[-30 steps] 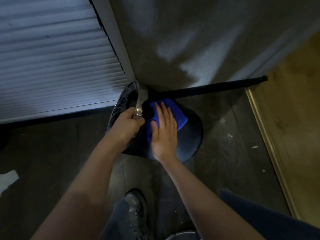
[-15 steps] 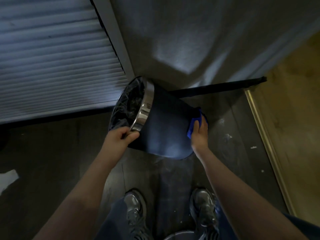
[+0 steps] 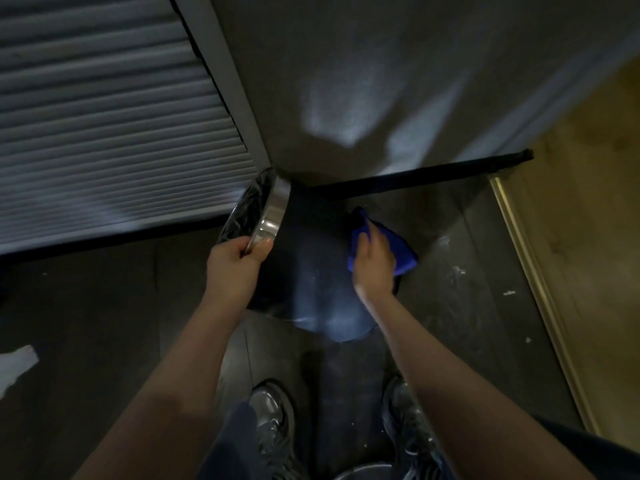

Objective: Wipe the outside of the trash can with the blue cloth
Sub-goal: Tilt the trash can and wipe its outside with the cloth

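A dark round trash can (image 3: 311, 271) with a shiny metal rim (image 3: 273, 213) is tipped over toward the left on the dark floor, its mouth lined with a black bag. My left hand (image 3: 235, 265) grips the lower edge of the metal rim. My right hand (image 3: 374, 261) presses the blue cloth (image 3: 398, 251) against the can's right side near its base. The far side of the can is hidden.
A slatted door (image 3: 104, 126) stands at the left and a grey wall (image 3: 381, 81) behind the can. A brass-edged wooden step (image 3: 540, 271) runs along the right. My two shoes (image 3: 273, 424) are just below the can. A white scrap (image 3: 17, 365) lies far left.
My right hand slid the blue cloth from the can's upper side near the rim across to its right side by the base. The can has turned, and my left hand kept hold of the rim.
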